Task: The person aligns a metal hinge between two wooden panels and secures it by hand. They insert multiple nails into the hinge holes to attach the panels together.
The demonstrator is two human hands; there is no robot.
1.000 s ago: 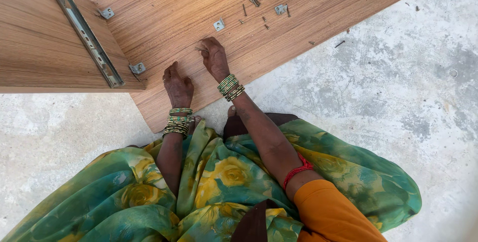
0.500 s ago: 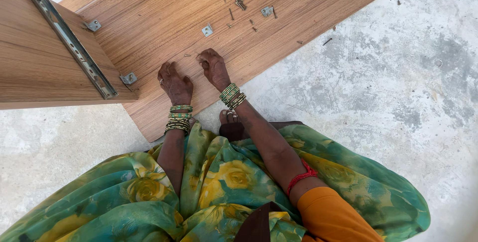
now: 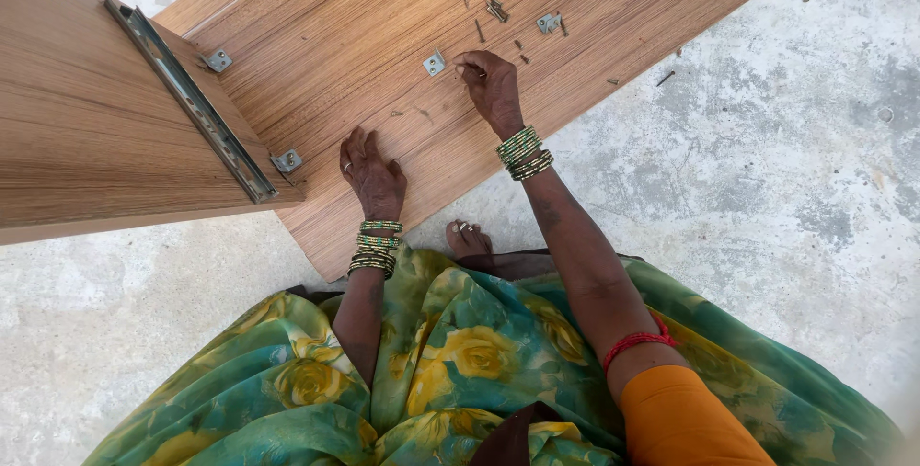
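Now our right hand (image 3: 491, 88) has reached up the wooden board (image 3: 383, 54) | fingers pinched on a small screw (image 3: 467, 70) beside a metal bracket (image 3: 434, 64) | left hand (image 3: 374, 174) stays flat, fingers spread, pressing the board | loose screws (image 3: 494, 8) lie beyond.

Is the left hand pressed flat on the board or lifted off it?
Flat. The left hand lies palm down, fingers spread, on the wooden board.
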